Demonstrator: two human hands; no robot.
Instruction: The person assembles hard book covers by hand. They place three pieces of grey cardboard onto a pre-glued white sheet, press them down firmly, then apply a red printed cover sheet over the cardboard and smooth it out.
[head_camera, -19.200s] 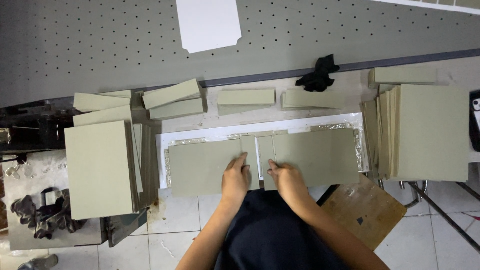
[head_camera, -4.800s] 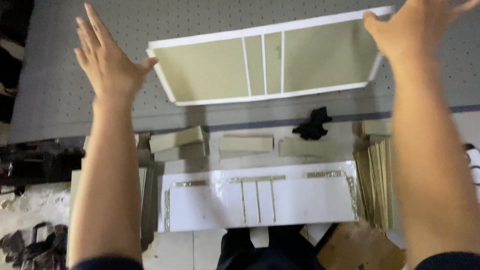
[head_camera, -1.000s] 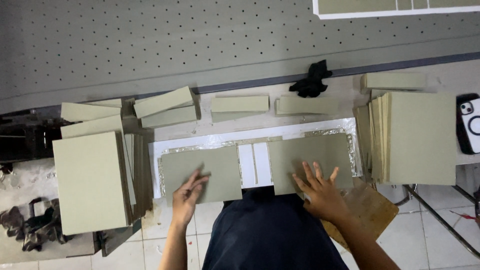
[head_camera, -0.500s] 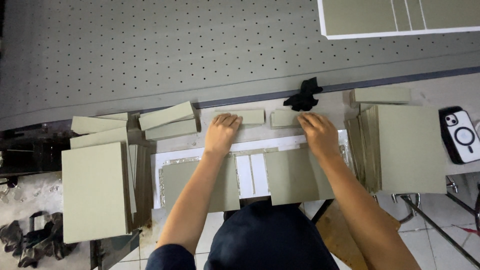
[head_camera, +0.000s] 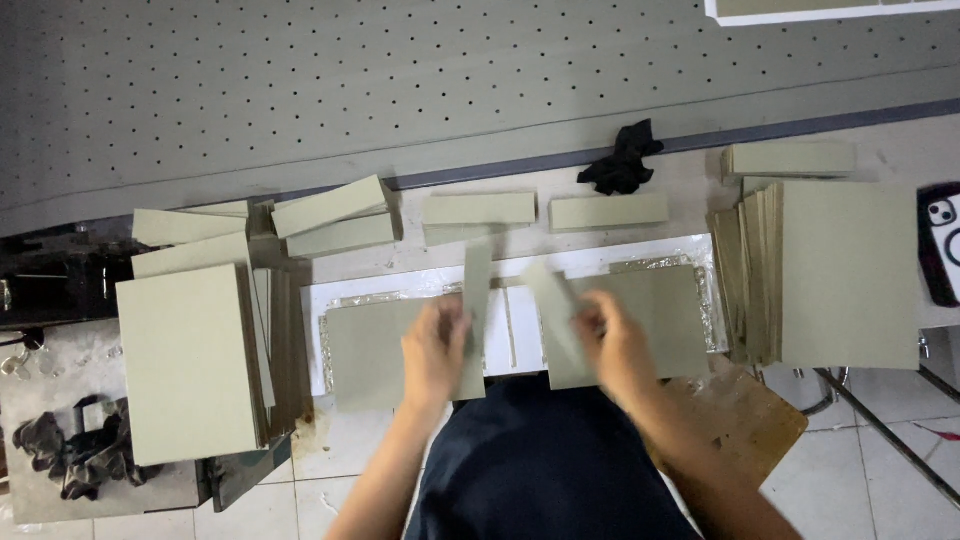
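Head view, hands (head_camera: 436, 345) (head_camera: 612, 340) holding narrow strips (head_camera: 477, 285), white sheet (head_camera: 600, 262) bearing boards (head_camera: 372, 350)

A grey perforated table (head_camera: 300, 90) bears olive board stacks (head_camera: 190, 360), narrow strips (head_camera: 480, 208), a black cloth (head_camera: 622, 160) and a white sheet (head_camera: 400, 285)

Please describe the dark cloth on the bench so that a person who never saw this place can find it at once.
Start at the grey perforated board across the top, then follow its lower edge toward the right. Just under that edge lies the crumpled black cloth, beside a short stack of grey-green cardboard strips. It is the only soft, dark, shapeless thing among flat pale rectangles.
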